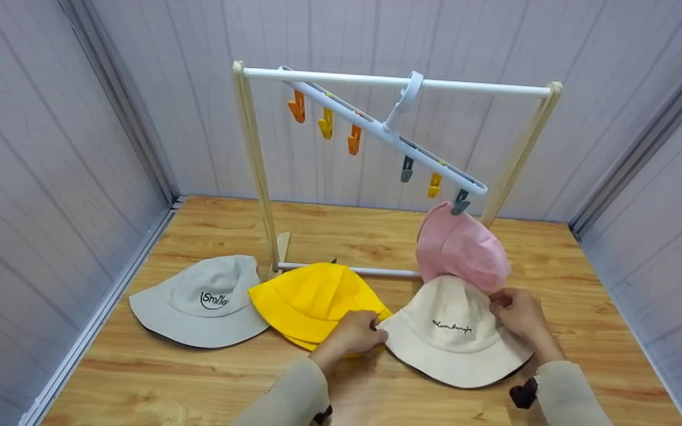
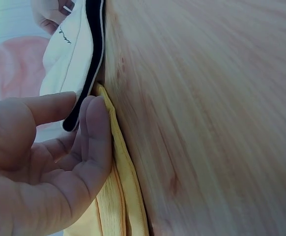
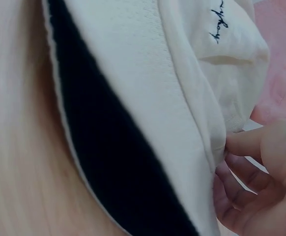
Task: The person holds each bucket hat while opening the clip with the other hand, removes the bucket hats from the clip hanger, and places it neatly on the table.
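Observation:
A cream bucket hat (image 1: 456, 322) with dark script on its crown and a black underside lies on the table, partly in front of the pink hat. My left hand (image 1: 356, 332) pinches the left edge of its brim, thumb above and fingers below, over the yellow hat (image 1: 320, 296). At the other side, my right hand (image 1: 520, 313) pinches the cream fabric where the crown meets the brim, near the pink hat's lower edge. The pink hat (image 1: 465, 251) hangs from a dark grey clip (image 1: 461, 202) at the hanger's right end.
A white clip hanger (image 1: 370, 124) hooks slantwise over the top bar of a wooden-sided rack (image 1: 252, 154). Several orange, yellow and grey clips dangle from it. On the left of the wooden table (image 1: 157, 378) lies a grey "Smile" hat (image 1: 211, 302). Panelled walls enclose the table.

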Motion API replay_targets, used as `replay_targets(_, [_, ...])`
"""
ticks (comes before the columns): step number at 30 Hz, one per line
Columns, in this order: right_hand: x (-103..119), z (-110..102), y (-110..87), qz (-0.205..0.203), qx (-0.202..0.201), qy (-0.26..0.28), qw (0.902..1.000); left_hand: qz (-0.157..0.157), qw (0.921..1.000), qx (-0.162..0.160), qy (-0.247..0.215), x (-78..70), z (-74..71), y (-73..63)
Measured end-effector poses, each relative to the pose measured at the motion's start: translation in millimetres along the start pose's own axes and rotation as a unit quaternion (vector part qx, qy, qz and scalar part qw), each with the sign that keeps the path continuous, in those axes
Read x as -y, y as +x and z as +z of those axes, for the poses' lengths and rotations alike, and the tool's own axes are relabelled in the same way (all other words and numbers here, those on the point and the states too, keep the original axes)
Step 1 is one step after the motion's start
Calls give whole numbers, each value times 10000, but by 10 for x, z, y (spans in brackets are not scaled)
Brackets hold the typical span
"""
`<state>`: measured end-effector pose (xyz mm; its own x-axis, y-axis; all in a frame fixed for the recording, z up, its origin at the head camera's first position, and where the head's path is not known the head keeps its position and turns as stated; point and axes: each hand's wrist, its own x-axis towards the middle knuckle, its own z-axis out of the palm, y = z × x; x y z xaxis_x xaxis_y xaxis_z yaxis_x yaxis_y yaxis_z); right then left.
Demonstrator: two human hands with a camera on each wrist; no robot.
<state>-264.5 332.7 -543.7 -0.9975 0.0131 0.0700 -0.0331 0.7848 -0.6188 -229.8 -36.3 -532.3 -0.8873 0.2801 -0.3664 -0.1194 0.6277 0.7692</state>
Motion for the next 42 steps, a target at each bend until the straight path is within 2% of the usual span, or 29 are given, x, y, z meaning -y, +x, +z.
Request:
replay_targets(6, [-65,54,-30,167,-259,-7,9995,-89,9999,-5,58,-24,-1,-2])
replay_targets(12, [-130,76,-61,126,-441,-92,9989,-48,10000,80,35,-23,5,12])
replay_targets(19, [-191,93,-121,130,-551,57,9984,339,9984,-28,462,-7,15,24])
replay_targets(21, [-205,100,-129,180,-548,117,9983,360,9985,-68,416,-9,23,19])
replay_targets(29, [-284,145,-147,395,-442,351,9976,41,9996,-64,254,-25,32,7])
replay_targets(42, [-327,227,-173,310,-494,683,9960,28,9999,-33,128,18,-1,-1])
